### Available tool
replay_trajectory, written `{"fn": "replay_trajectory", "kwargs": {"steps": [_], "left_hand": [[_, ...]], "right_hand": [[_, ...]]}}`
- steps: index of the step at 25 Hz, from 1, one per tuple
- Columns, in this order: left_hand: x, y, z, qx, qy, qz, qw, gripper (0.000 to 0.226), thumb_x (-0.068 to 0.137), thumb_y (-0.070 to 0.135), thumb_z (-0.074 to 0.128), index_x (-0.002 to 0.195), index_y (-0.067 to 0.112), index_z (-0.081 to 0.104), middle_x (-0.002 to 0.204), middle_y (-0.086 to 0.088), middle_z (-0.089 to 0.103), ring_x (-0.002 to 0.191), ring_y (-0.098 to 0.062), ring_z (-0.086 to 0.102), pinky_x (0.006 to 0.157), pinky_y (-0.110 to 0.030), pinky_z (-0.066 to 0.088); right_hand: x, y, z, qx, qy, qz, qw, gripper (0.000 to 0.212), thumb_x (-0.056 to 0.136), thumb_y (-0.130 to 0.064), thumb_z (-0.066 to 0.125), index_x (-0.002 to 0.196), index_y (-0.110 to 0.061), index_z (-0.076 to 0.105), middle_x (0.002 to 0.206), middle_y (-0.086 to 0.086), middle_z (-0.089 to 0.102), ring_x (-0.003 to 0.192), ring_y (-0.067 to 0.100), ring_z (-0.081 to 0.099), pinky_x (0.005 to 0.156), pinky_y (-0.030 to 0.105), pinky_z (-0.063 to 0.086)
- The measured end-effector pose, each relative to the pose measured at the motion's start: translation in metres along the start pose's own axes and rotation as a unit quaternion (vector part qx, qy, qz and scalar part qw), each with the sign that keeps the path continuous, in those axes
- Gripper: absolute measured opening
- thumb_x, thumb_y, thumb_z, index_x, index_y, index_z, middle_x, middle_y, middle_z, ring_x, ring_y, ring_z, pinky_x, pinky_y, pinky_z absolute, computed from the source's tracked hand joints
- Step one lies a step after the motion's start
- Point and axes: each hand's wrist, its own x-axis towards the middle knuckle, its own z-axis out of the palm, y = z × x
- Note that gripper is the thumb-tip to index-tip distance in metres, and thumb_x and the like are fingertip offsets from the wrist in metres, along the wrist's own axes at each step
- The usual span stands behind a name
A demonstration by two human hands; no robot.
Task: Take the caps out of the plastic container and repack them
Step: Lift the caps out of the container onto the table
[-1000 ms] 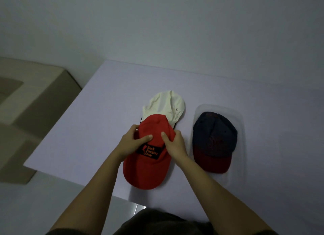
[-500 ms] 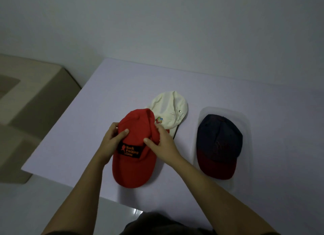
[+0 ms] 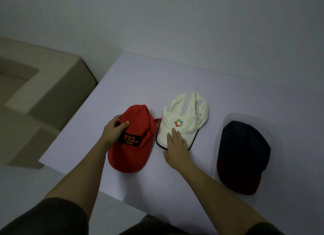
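Shifted left off the cream cap [image 3: 185,119], the soft red cap [image 3: 133,140] sat gripped by the left hand [image 3: 114,131]; the right hand [image 3: 176,143] lay flat, fingers apart, on the cream brim.

L hand [image 3: 114,131] grips red cap [image 3: 133,140]; R hand [image 3: 176,145] on white cap [image 3: 185,115]

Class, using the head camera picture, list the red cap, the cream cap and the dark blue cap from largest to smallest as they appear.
1. Dark blue cap, which looks largest.
2. Red cap.
3. Cream cap, partly hidden by the right hand.
The dark blue and red caps look close in size, and the cream cap lies farther from the camera, so the order is unsure.
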Motion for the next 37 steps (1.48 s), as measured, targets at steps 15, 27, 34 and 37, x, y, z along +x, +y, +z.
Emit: {"fn": "replay_trajectory", "kwargs": {"steps": [15,27,34,37], "left_hand": [[0.068,0.037,0.045,0.214,0.046,0.080,0.973,0.041,0.097,0.025,0.046,0.129,-0.001,0.042,0.125,-0.025,0.056,0.115,-0.041,0.053,0.088,-0.037,0.039],[-0.023,0.122,0.160,0.021,0.091,0.209,0.973,0.046,0.096,0.013,0.044,0.139,-0.002,0.036,0.136,-0.018,0.050,0.126,-0.025,0.049,0.105,-0.027,0.035],[-0.125,0.110,0.279,0.118,-0.145,0.264,0.946,0.040,0.095,0.010,0.044,0.134,0.004,0.044,0.119,-0.011,0.061,0.103,-0.021,0.059,0.090,-0.027,0.046],[-0.142,0.092,0.311,0.251,-0.172,0.227,0.925,0.040,0.095,0.009,0.043,0.133,-0.001,0.039,0.131,-0.021,0.048,0.114,-0.032,0.051,0.095,-0.034,0.041]], "right_hand": [[-0.014,0.019,0.020,-0.056,0.027,-0.022,0.998,0.087,0.042,-0.017,0.094,0.120,0.001,0.061,0.131,0.026,0.056,0.115,0.039,0.060,0.085,0.046,0.056],[-0.041,0.081,-0.085,0.134,0.309,0.104,0.936,0.041,0.096,-0.018,0.046,0.135,-0.005,0.045,0.145,0.015,0.041,0.132,0.031,0.039,0.111,0.038,0.029],[-0.107,0.170,-0.077,0.185,0.279,0.298,0.894,0.045,0.095,-0.015,0.049,0.135,0.002,0.039,0.134,0.024,0.045,0.122,0.037,0.044,0.102,0.042,0.037],[-0.115,0.187,-0.058,0.251,0.205,0.318,0.891,0.057,0.096,-0.024,0.049,0.140,0.006,0.029,0.138,0.027,0.041,0.124,0.038,0.044,0.104,0.043,0.037]]}}
